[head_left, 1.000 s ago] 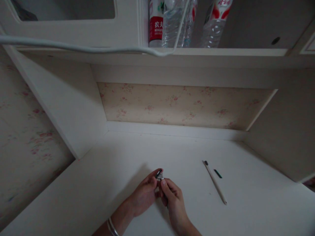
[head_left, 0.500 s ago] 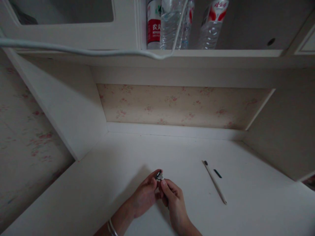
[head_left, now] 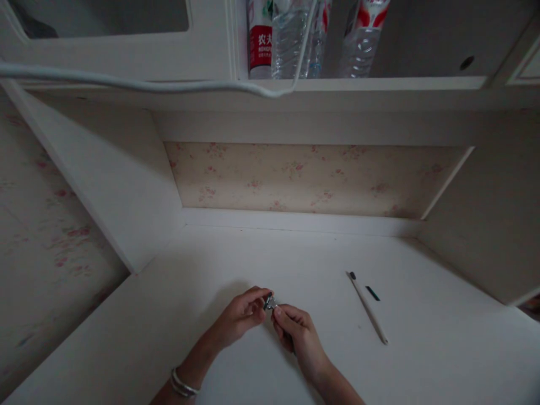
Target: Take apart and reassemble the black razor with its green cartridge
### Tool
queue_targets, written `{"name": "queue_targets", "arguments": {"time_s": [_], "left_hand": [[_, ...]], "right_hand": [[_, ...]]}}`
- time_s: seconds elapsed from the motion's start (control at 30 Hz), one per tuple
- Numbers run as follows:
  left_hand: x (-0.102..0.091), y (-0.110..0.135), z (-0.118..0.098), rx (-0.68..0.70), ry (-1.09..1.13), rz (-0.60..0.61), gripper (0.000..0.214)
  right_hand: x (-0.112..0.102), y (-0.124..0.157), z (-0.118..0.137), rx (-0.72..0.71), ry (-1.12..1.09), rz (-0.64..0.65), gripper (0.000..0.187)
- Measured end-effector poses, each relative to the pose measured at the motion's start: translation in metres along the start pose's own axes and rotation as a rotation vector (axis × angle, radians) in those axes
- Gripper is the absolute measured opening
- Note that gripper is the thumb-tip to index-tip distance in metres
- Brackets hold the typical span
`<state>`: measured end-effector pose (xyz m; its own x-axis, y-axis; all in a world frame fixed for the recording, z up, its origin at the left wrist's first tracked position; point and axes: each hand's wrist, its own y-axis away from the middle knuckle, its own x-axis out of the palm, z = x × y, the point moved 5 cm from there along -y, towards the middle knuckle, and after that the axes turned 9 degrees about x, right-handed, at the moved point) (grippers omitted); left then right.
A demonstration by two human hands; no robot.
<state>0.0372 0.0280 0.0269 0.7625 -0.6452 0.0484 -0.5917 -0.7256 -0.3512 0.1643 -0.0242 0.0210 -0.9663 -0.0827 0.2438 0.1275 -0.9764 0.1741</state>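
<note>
Over the white desk [head_left: 219, 270], my left hand [head_left: 240, 314] and my right hand [head_left: 295, 332] meet at a small dark and silvery object [head_left: 269, 302]. Both pinch it with closed fingertips, the left from the left side, the right from below. What the object is I cannot make out in the dim light. A thin bracelet [head_left: 182, 385] circles my left wrist. To the right of my hands a slim white pen body [head_left: 368, 309] lies on the desk, with a small dark piece [head_left: 373, 293] beside its far end.
The desk sits in an alcove with a floral back panel [head_left: 312, 180] and white side walls. A shelf above holds several water bottles [head_left: 295, 36]. A white cable [head_left: 147, 84] runs along the shelf's front edge.
My hands have shifted slightly up and away on the desk, still holding the small object between them. The pen and the dark piece have not moved.
</note>
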Motion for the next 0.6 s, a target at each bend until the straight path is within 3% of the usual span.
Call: {"name": "queue_targets", "arguments": {"time_s": [0.27, 0.6], "left_hand": [[-0.005, -0.003, -0.017, -0.007, -0.146, 0.073, 0.04], [-0.009, 0.0, -0.006, -0.098, -0.096, -0.031, 0.055]], "right_hand": [[0.001, 0.004, 0.009, 0.046, 0.075, 0.103, 0.047], [-0.002, 0.004, 0.011, 0.065, 0.118, 0.095, 0.048]]}}
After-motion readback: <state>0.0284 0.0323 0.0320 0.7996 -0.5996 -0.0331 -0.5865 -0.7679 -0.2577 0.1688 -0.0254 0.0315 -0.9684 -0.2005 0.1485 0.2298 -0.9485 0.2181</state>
